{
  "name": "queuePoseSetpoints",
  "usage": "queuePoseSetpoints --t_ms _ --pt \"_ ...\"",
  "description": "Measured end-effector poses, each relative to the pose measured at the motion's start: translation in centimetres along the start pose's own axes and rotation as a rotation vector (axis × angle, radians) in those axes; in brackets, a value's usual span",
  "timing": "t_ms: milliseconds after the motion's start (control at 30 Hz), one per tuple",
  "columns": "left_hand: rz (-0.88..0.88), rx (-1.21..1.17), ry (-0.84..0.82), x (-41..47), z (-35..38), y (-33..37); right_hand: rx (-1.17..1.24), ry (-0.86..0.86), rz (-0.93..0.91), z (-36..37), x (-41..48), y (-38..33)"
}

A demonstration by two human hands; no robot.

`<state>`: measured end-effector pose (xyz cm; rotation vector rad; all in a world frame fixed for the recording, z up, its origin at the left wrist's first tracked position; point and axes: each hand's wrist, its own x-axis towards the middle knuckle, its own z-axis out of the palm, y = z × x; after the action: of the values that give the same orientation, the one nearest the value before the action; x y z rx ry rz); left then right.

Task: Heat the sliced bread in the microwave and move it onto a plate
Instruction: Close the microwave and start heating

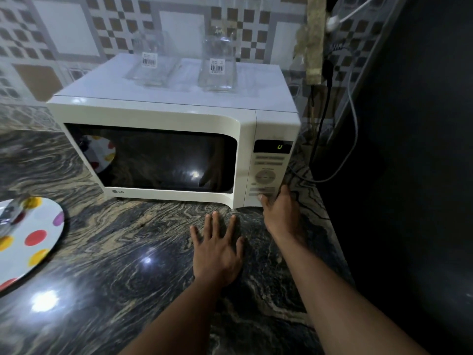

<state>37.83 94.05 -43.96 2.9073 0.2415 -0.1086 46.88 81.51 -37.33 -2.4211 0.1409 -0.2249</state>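
A white microwave [163,116] stands on the dark marbled counter [115,265] with its door shut; the dark window hides the inside, and no bread is visible. Its display shows a green digit. My right hand [280,213] reaches the bottom of the control panel [268,172], a fingertip touching the lowest buttons. My left hand [217,249] lies flat on the counter in front of the microwave, fingers spread, holding nothing. A white plate [33,242] with coloured dots sits at the left edge with a shiny object on it.
Two clear glass jars [151,60] [217,65] with barcode labels stand on top of the microwave. Cables [322,119] hang from a wall socket to its right. A dark surface [414,149] fills the right side. A tiled wall is behind.
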Motion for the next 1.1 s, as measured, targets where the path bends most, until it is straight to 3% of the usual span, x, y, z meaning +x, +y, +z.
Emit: queuePoseSetpoints --t_ms 200,367,600,700,1100 --pt "-0.011 -0.075 -0.07 0.7 -1.8 -0.2 0.019 0.081 -0.143 -5.5 -0.9 -4.0" --pt "-0.021 -0.358 0.303 1.6 -6.6 0.8 0.067 0.181 -0.321 -9.2 0.3 -7.6" --pt "0.063 -0.666 0.384 4.6 -13.7 3.9 -0.382 -0.014 -0.513 -11.8 3.9 -10.2" --pt "0.046 -0.858 0.377 4.7 -15.7 4.7 -0.377 -0.11 -0.563 -12.2 4.4 -11.0" --pt "-0.04 -0.814 0.411 4.7 -16.8 4.3 -0.281 -0.176 -0.52 -13.0 4.7 -11.5"
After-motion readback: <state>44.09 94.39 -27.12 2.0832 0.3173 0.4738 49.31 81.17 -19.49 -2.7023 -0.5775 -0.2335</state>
